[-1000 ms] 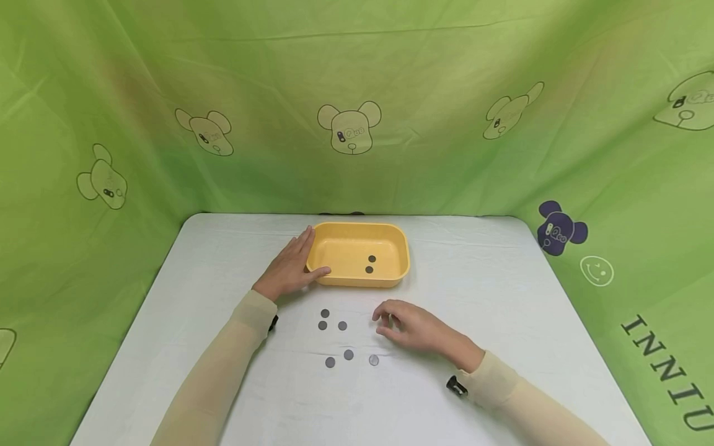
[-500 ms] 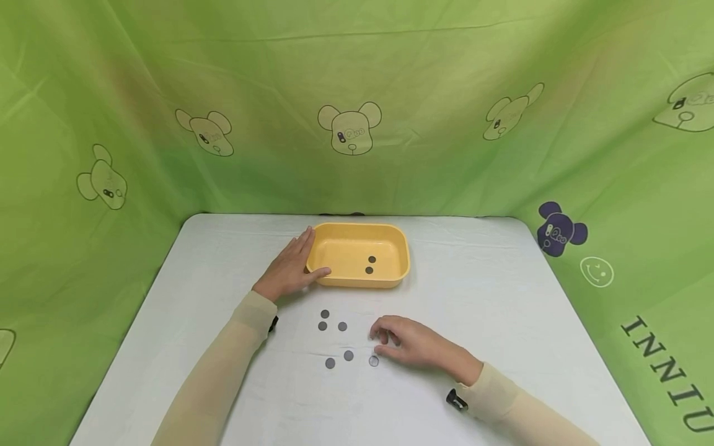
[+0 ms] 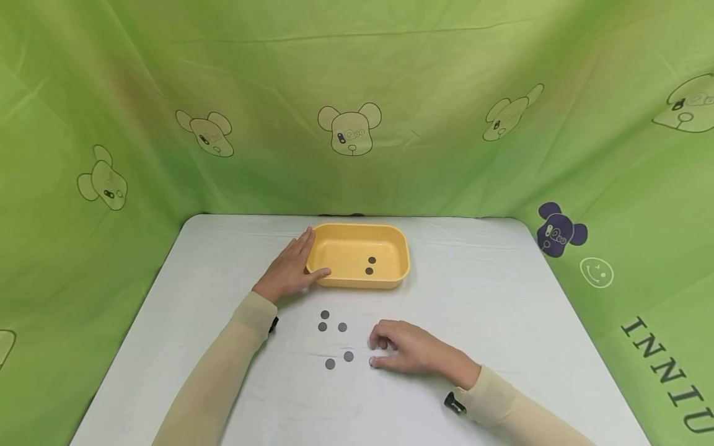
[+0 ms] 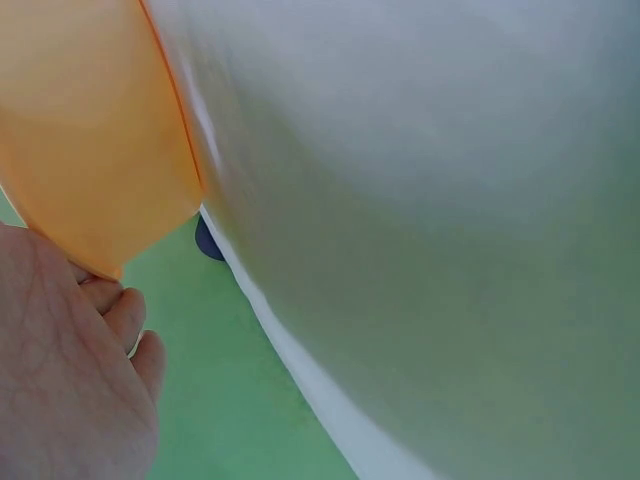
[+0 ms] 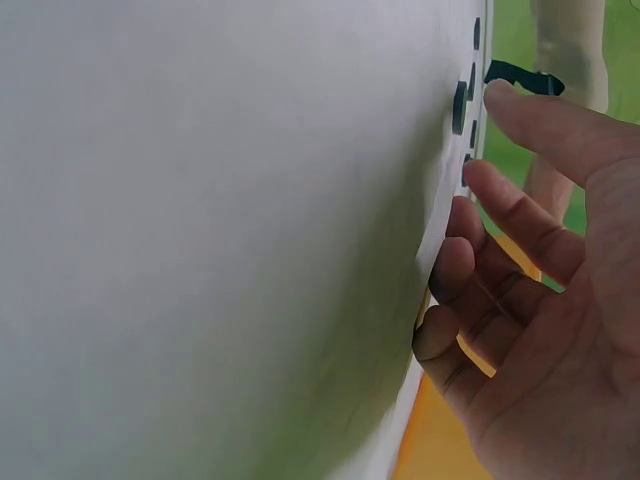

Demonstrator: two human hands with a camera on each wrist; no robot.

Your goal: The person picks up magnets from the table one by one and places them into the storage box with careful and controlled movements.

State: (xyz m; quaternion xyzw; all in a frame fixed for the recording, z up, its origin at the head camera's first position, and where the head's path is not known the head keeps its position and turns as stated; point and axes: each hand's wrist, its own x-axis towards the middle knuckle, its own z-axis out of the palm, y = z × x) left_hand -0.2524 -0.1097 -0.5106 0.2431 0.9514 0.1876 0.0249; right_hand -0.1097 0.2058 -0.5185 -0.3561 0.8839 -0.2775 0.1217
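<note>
My left hand (image 3: pixel 286 267) rests against the left end of a yellow tray (image 3: pixel 357 284), fingers straight along its outer side and thumb over the front rim. The left wrist view shows fingertips beside the tray wall (image 4: pixel 110 170). Two dark round coins (image 3: pixel 372 260) lie inside it. Low over the white table, my right hand (image 3: pixel 406 348) is loosely curved with thumb and fingers apart. Its thumb tip overlaps a coin (image 3: pixel 371 362), mostly hidden in the head view. In the right wrist view this coin (image 5: pixel 459 108) shows edge-on beside the thumb.
Left of my right hand, several more coins (image 3: pixel 343 327) lie flat on the white-covered table (image 3: pixel 474 279), two of them (image 3: pixel 330 364) nearer to me. Green printed cloth (image 3: pixel 435 167) hangs round the back and both sides.
My right hand has come toward me and down, bringing its thumb over the nearest coin. The left hand and the tray have stayed in place.
</note>
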